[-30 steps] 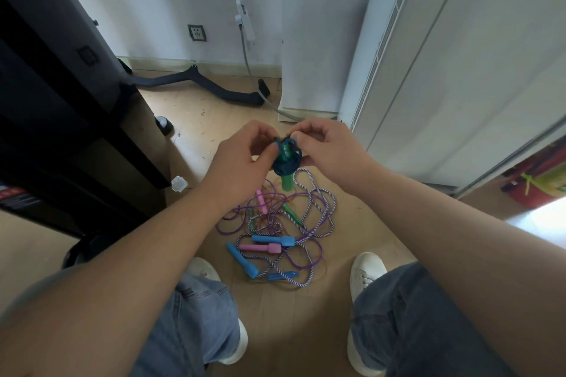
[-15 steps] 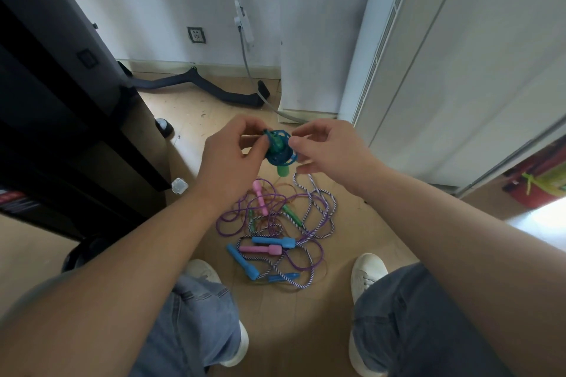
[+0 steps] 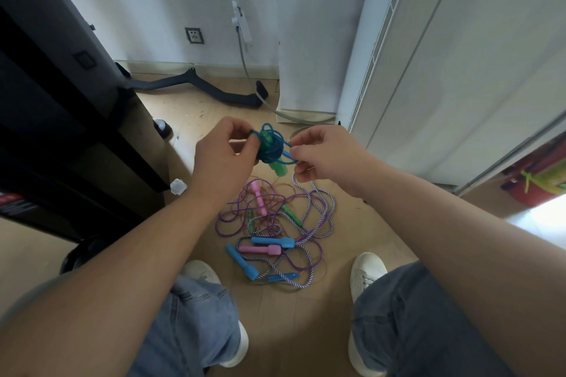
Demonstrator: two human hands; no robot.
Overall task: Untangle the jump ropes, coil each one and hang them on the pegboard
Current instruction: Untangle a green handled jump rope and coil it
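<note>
Both hands are drawing apart: the left hand [image 3: 222, 159] is pinching the blue rope bundle [image 3: 271, 148] with green handles, while the right hand [image 3: 324, 153] is pulling a strand between thumb and forefinger. Below, tangled jump ropes [image 3: 275, 229] are lying on the wooden floor [image 3: 306, 330].

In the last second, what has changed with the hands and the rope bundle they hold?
The two hands drew apart: the right hand now pinches a strand pulled out sideways from the blue translucent rope bundle with green handles, which the left hand still grips. The tangled pile of purple and striped ropes on the floor stayed as it was.
</note>
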